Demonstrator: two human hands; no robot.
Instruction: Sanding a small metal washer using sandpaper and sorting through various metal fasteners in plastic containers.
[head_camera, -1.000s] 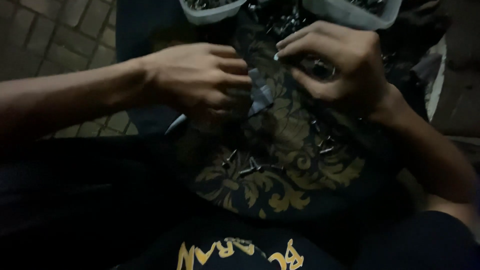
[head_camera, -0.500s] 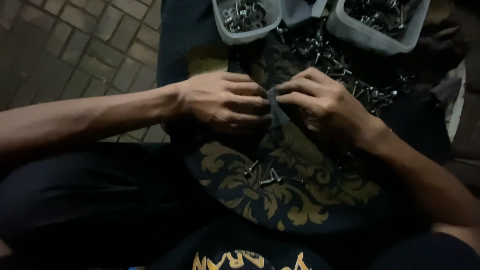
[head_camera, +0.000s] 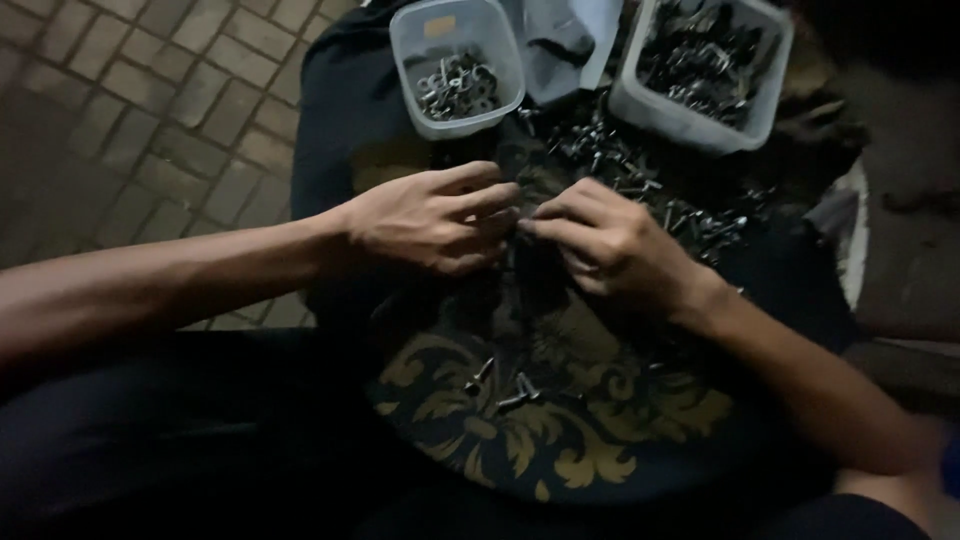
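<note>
Left hand (head_camera: 435, 220), right hand (head_camera: 600, 240) fingertips pinched together over small metal screws (head_camera: 640, 170); held piece unclear.

Two hands (head_camera: 440, 220); two clear plastic tubs (head_camera: 455, 70); one dark gold-patterned cloth (head_camera: 560, 440); uncountable loose screws (head_camera: 620, 160)

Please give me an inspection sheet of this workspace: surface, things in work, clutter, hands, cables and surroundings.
Surface: dark cloth with gold ornament, spread on the lap.
Things in work: heap of small metal parts on the cloth; the piece between the fingertips is too small to tell.
Clutter: left tub and right tub, clear plastic, both holding metal parts; few loose parts nearer the body.
Hands: left hand and right hand meet fingertip to fingertip over the cloth.
Cables: nothing seen.
Surroundings: brick paving on the left; dim light.
</note>
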